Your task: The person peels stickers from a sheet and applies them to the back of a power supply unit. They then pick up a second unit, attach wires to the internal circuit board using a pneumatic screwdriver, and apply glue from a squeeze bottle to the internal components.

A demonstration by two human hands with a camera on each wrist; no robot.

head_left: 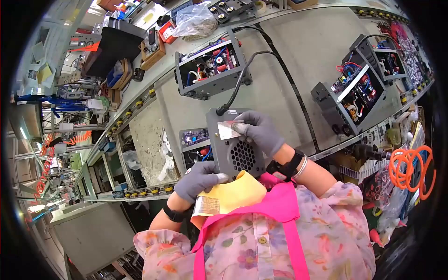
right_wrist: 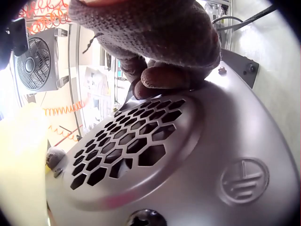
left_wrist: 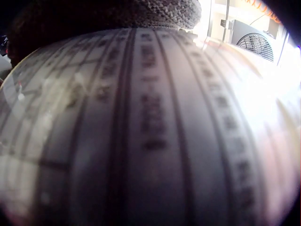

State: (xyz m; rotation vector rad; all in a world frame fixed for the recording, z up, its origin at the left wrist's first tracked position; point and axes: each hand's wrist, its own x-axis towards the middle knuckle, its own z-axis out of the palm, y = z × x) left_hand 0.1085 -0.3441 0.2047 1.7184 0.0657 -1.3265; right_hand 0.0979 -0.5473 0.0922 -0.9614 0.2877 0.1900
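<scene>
"Where is the label (head_left: 227, 130)?"
"In the right hand (head_left: 262, 132), pinched by thumb and fingers over the grey case (head_left: 221, 157), beside the vent (head_left: 242, 156). Whether it touches the case, one cannot tell."
"And the left hand (head_left: 198, 181)?"
"It grips the yellow sheet (head_left: 235, 192), thumb on top, at the case's near end. The cable (head_left: 239, 86) runs from the far end."

Gray work surface (head_left: 287, 51) with open-sided metal units (head_left: 210, 67), black cables (head_left: 240, 83) attached.
</scene>
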